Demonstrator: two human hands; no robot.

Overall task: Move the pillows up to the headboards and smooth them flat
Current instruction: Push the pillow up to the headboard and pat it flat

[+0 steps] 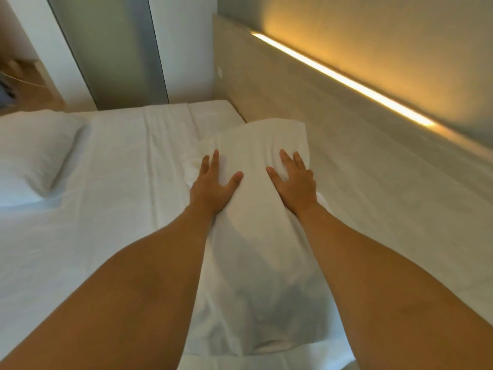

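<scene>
A white pillow point(256, 236) lies lengthwise on the white bed sheet point(120, 169), its long right side against the pale headboard panel point(360, 169). My left hand point(213, 185) presses flat on the pillow's left side with fingers spread. On the pillow's right side my right hand point(293, 180) also lies flat, fingers apart, close to the headboard. Neither hand grips the fabric. A second white pillow point(34, 153) rests at the far left of the bed, away from the headboard.
A lit warm light strip point(346, 81) runs along the top of the headboard. A grey vertical panel point(117, 49) and white wall stand beyond the bed's far end. A wooden floor point(26, 84) shows at the upper left.
</scene>
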